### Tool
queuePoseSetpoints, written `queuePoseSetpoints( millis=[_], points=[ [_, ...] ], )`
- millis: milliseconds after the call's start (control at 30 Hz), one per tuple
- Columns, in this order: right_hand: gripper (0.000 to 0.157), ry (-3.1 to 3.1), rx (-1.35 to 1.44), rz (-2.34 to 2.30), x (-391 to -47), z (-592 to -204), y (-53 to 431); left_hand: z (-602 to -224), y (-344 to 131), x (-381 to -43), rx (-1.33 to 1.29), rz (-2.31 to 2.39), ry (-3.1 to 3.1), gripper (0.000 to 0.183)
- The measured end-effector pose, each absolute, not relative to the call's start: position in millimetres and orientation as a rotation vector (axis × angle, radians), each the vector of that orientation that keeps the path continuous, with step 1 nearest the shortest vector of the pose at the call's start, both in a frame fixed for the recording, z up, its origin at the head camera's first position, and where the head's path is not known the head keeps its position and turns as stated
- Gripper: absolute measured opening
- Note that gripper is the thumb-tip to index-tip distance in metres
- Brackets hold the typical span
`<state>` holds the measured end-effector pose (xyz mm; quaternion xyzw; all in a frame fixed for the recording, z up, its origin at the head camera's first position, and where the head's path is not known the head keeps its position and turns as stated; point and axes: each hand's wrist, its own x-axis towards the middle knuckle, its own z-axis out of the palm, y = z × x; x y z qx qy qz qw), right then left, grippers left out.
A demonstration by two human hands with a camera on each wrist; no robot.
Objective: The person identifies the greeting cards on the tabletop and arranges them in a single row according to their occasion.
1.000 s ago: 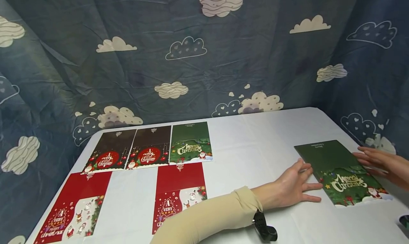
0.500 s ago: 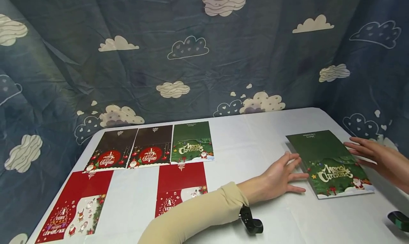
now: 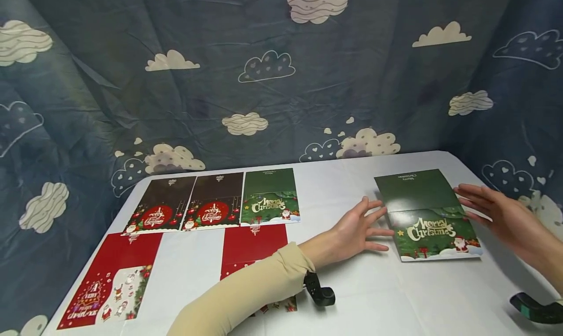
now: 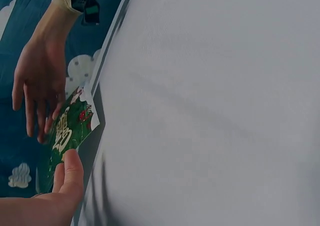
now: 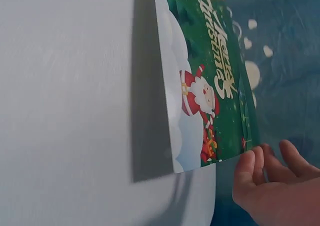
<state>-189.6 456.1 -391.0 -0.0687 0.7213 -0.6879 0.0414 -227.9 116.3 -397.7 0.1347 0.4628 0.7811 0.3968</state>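
An unfolded green Merry Christmas card (image 3: 424, 213) is raised a little off the white table, its shadow falling to one side in the right wrist view. My left hand (image 3: 352, 231), fingers spread and mostly straight, is at the card's left edge. At its right edge is my right hand (image 3: 506, 218), with extended fingers. Fingertips of the right hand (image 5: 280, 181) touch the card's edge in the right wrist view. In the left wrist view, the card (image 4: 72, 128) stands between both hands and its far side is partly hidden.
At the back left lie two dark brown cards (image 3: 162, 204) (image 3: 215, 199) beside another green card (image 3: 270, 194). Two red cards lie in front of them, one at the left (image 3: 112, 277) and one (image 3: 252, 243) partly hidden by my left sleeve. A cloud-patterned curtain (image 3: 264, 96) hangs behind the table.
Both hands have moved left with the green card between them, and it has come up from the table. The view has turned slightly, shifting the other cards a little right.
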Motion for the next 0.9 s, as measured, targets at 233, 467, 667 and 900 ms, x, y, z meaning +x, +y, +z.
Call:
queuePoseSetpoints(
  millis=[233, 467, 667, 900],
  points=[
    [0.043, 2.137, -0.356, -2.107, -196, -387, 429, -397, 94, -239, 0.350, 1.985, 1.238, 0.061],
    [0.045, 1.881, -0.545, -2.208, -205, -381, 407, -400, 72, -251, 0.352, 1.988, 1.270, 0.061],
    [0.042, 1.935, -0.492, -2.156, -215, -372, 390, -394, 53, -262, 0.350, 2.016, 1.285, 0.059],
    [0.036, 2.040, -0.345, -2.077, -229, -365, 364, -389, 25, -273, 0.351, 2.020, 1.351, 0.059]
  ],
)
